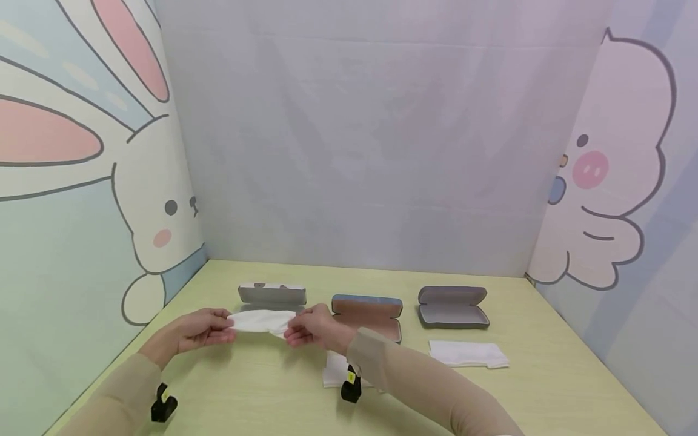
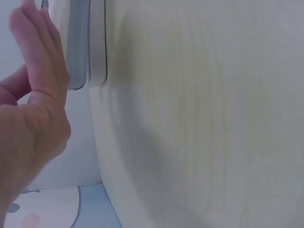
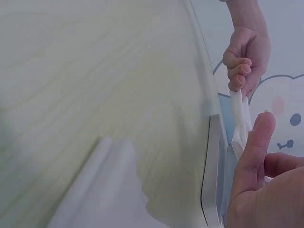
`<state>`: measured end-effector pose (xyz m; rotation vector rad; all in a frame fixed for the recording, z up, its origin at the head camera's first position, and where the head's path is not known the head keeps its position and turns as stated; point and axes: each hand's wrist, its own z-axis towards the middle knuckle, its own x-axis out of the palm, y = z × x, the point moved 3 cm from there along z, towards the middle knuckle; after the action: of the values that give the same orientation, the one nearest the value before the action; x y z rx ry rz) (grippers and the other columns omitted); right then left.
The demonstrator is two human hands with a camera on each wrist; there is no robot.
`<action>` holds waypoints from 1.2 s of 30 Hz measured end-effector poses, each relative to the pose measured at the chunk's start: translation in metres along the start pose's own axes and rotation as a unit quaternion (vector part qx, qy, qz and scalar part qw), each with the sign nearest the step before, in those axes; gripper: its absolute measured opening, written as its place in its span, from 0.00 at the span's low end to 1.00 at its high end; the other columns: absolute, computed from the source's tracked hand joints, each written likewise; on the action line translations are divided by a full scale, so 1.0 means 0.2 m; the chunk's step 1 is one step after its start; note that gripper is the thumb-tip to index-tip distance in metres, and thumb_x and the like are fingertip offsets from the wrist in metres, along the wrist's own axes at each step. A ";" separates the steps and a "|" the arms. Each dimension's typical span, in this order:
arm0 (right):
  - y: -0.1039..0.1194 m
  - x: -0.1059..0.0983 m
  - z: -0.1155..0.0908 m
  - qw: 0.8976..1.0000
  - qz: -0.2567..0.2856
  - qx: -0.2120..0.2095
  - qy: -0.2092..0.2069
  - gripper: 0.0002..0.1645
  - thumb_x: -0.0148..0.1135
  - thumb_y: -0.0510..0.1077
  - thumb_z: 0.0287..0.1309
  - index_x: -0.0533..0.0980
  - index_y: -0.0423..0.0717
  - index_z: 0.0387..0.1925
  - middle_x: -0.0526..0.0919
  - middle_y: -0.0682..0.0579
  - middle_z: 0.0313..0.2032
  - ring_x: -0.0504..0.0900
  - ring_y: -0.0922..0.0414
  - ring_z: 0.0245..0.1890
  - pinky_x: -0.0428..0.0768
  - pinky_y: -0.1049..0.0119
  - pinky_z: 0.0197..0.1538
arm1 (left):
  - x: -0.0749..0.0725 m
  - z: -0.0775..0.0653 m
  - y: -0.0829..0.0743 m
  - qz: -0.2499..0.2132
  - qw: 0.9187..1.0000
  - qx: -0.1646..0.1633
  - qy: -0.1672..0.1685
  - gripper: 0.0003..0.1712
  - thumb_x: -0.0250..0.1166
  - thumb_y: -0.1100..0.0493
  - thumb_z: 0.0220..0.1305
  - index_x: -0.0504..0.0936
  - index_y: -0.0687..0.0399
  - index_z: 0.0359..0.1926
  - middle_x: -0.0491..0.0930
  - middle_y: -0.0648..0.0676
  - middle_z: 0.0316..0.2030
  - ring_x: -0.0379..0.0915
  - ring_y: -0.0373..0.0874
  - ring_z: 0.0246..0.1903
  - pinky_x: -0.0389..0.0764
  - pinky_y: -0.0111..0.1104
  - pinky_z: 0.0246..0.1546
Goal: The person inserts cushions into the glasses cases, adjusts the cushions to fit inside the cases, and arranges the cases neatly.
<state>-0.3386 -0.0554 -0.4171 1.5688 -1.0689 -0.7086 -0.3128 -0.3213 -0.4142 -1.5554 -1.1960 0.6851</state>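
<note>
A folded white cloth (image 1: 263,321) is stretched between both hands over the front of the left eyeglass case (image 1: 272,295), which lies open. My left hand (image 1: 197,330) pinches the cloth's left end between thumb and fingers. Its right end is pinched by my right hand (image 1: 317,327). From the right wrist view, the cloth (image 3: 241,118) spans the gap between the two hands, above the case's pale edge (image 3: 212,166). The case's rim (image 2: 98,42) appears beside the left hand (image 2: 45,80) in the left wrist view. The hands partly hide the case's lower half.
An open case with a brownish-pink lining (image 1: 366,306) stands in the middle, and an open grey case (image 1: 452,310) stands at right. One white cloth (image 1: 468,353) lies before the right case. Another cloth (image 1: 335,370), partly under the right forearm, lies before the middle one.
</note>
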 end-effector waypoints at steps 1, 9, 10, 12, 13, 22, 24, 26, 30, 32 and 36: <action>0.00 0.00 0.00 1.000 -0.001 0.000 -0.002 0.02 0.62 0.33 0.58 0.78 0.36 0.32 0.83 0.48 0.20 0.83 0.60 0.17 0.86 0.67 0.25 | 0.00 0.00 0.00 -0.001 1.000 -0.002 -0.004 0.06 0.51 0.65 0.72 0.64 0.61 0.47 0.85 0.55 0.31 0.86 0.41 0.32 0.86 0.28 0.39; 0.01 -0.02 0.04 1.000 -0.002 0.004 0.000 0.04 0.61 0.33 0.58 0.80 0.35 0.32 0.83 0.48 0.19 0.83 0.60 0.17 0.85 0.69 0.25 | 0.01 0.02 -0.02 -0.004 1.000 -0.008 -0.011 0.10 0.51 0.66 0.72 0.61 0.63 0.49 0.85 0.55 0.31 0.86 0.41 0.33 0.86 0.28 0.40; 0.01 -0.02 0.05 1.000 -0.003 0.003 -0.001 0.04 0.61 0.33 0.58 0.80 0.35 0.32 0.83 0.48 0.19 0.83 0.60 0.17 0.85 0.69 0.25 | 0.01 0.02 -0.03 -0.006 1.000 -0.007 -0.008 0.09 0.50 0.66 0.72 0.61 0.63 0.49 0.85 0.55 0.31 0.86 0.41 0.33 0.86 0.28 0.40; 0.02 -0.02 0.06 1.000 -0.003 0.002 -0.005 0.04 0.61 0.33 0.58 0.81 0.34 0.32 0.83 0.48 0.19 0.83 0.60 0.17 0.85 0.69 0.25 | 0.02 0.02 -0.03 -0.009 1.000 -0.007 -0.008 0.10 0.50 0.66 0.72 0.61 0.64 0.49 0.85 0.55 0.31 0.86 0.41 0.32 0.86 0.28 0.39; 0.02 -0.03 0.07 1.000 0.000 0.003 -0.007 0.05 0.61 0.33 0.57 0.81 0.34 0.32 0.83 0.48 0.19 0.83 0.60 0.17 0.85 0.69 0.24 | 0.02 0.03 -0.04 -0.009 1.000 -0.007 -0.007 0.10 0.50 0.66 0.72 0.61 0.64 0.50 0.85 0.55 0.31 0.86 0.41 0.32 0.86 0.28 0.39; 0.05 -0.01 0.10 1.000 0.003 -0.003 -0.015 0.05 0.60 0.32 0.58 0.81 0.31 0.33 0.82 0.48 0.18 0.82 0.60 0.16 0.85 0.70 0.24 | 0.00 0.05 -0.05 -0.010 1.000 -0.008 -0.019 0.12 0.49 0.66 0.73 0.58 0.65 0.51 0.85 0.56 0.32 0.86 0.41 0.32 0.86 0.28 0.39; 0.05 -0.01 0.10 1.000 0.002 -0.004 -0.017 0.06 0.60 0.32 0.58 0.81 0.31 0.33 0.82 0.48 0.18 0.82 0.60 0.16 0.85 0.70 0.24 | 0.00 0.06 -0.06 -0.009 1.000 -0.007 -0.020 0.11 0.49 0.66 0.73 0.58 0.64 0.51 0.85 0.56 0.32 0.86 0.41 0.32 0.86 0.28 0.39; 0.06 0.00 0.10 1.000 0.002 -0.005 -0.023 0.05 0.60 0.31 0.57 0.80 0.31 0.33 0.82 0.48 0.18 0.82 0.60 0.16 0.84 0.70 0.23 | -0.01 0.07 -0.06 -0.010 1.000 -0.007 -0.020 0.11 0.49 0.66 0.73 0.58 0.64 0.51 0.86 0.56 0.32 0.86 0.41 0.33 0.86 0.28 0.39; 0.07 0.00 0.11 0.999 -0.003 -0.009 -0.034 0.05 0.59 0.31 0.57 0.80 0.31 0.33 0.82 0.48 0.17 0.82 0.60 0.15 0.84 0.70 0.22 | -0.02 0.08 -0.07 -0.011 1.000 -0.009 -0.022 0.10 0.48 0.66 0.73 0.58 0.63 0.50 0.86 0.56 0.32 0.86 0.41 0.33 0.86 0.28 0.38; 0.07 0.00 0.11 0.999 -0.007 -0.011 -0.036 0.05 0.59 0.31 0.57 0.80 0.31 0.33 0.82 0.48 0.17 0.82 0.60 0.15 0.84 0.70 0.22 | -0.02 0.08 -0.07 -0.013 1.000 -0.008 -0.025 0.10 0.48 0.66 0.73 0.58 0.63 0.50 0.86 0.57 0.32 0.86 0.42 0.33 0.86 0.28 0.38; 0.06 0.00 0.13 0.999 -0.014 -0.013 -0.039 0.05 0.59 0.31 0.57 0.80 0.32 0.32 0.81 0.48 0.17 0.81 0.60 0.15 0.84 0.69 0.22 | -0.01 0.09 -0.07 -0.013 0.999 -0.008 -0.032 0.12 0.48 0.66 0.73 0.55 0.64 0.52 0.86 0.56 0.31 0.86 0.42 0.32 0.86 0.28 0.38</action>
<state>-0.3638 -0.0662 -0.4122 1.5470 -1.0917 -0.8064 -0.3351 -0.3173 -0.4066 -1.5379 -1.2689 0.7140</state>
